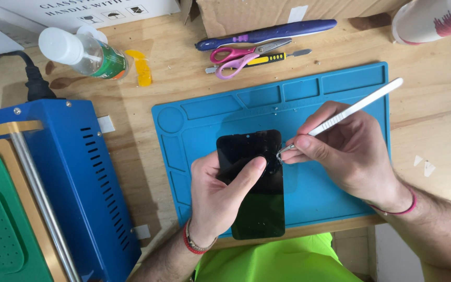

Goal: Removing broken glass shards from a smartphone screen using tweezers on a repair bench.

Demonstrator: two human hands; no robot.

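The blade tip of the metal scalpel (348, 110) could skid off the black phone screen (254, 183) and nick the left thumb, since that thumb lies right next to it. The screen rests on the blue work mat (335, 94). The left hand (220, 196) grips the screen's edge, thumb pressed across the glass; the right hand (348, 151) pinches the scalpel like a pen, wrist angled inward.

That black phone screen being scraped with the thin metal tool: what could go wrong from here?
1. The metal tool in the right hand works at the black screen's upper right edge; a slip could scratch or crack it.
2. The left hand's thumb lies close to the tool tip and could get nicked.
3. The screen overhangs the blue mat's near edge and might slide off.
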